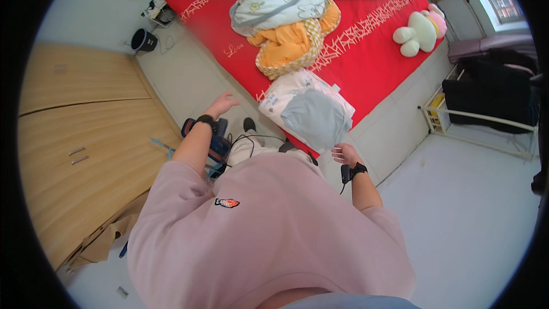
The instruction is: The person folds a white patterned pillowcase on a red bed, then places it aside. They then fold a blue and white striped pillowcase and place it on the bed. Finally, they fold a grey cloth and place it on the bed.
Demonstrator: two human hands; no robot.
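Note:
At the near corner of the red bed lies a white cloth item [274,98] with small prints, and a grey-blue cloth piece [317,117] rests over it. My left hand [222,105] is held in the air left of the white cloth, its fingers stretched out and nothing in them. Close to the lower right edge of the grey-blue cloth is my right hand [345,153], fingers apart and slightly bent; whether it touches the cloth I cannot tell. Both wrists wear black bands with small devices attached.
The red bedspread [372,71] carries a bunched orange quilt [286,46], a white blanket [280,3] and a plush toy [417,34]. Wooden cabinets [86,154] line the left. A black bin [143,40] stands by the wall, a rack [477,137] with dark cloth at right.

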